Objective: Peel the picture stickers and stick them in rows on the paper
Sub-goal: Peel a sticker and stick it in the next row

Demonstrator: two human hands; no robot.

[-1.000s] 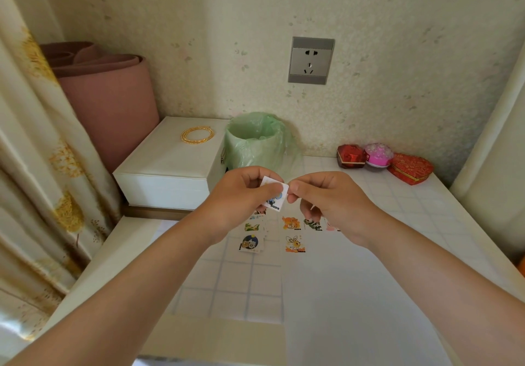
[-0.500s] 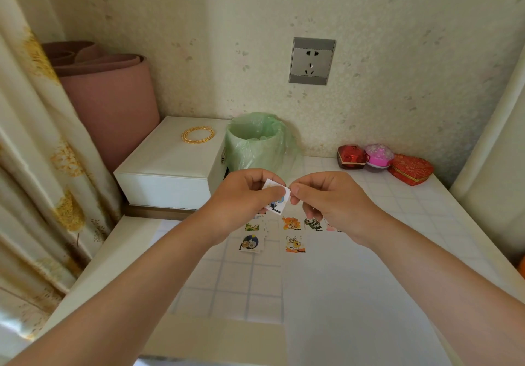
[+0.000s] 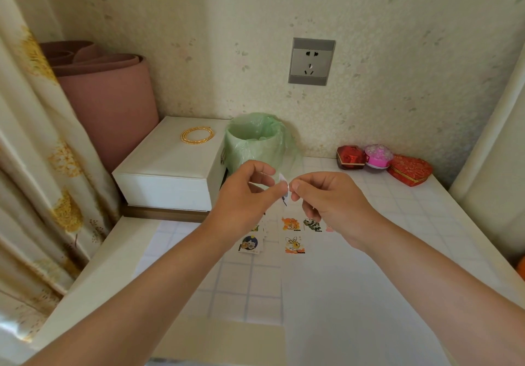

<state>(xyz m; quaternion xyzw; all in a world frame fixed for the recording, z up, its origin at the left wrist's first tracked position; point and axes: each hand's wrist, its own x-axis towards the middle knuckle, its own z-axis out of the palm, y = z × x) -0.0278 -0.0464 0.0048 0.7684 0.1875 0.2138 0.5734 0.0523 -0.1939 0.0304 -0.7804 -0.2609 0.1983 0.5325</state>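
1. Head view: left hand and right hand meet fingertip to fingertip, raised clear of the tiled tabletop.
2. Picture sticker sits between the two pinches, turned nearly edge-on. The left thumb and forefinger clamp one side, and the right thumb and forefinger nip the opposite edge.
3. White paper lies directly below, with stuck stickers in rows near its far edge.
4. Loose sticker pile lies just left of the paper.

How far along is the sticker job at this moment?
Done: at least three picture stickers sit in two rows on the white paper sheet. In hand: the left hand and right hand pinch one small sticker, apparently peeling it. Left: a pile of loose stickers waits beside the paper; most of the sheet is bare.
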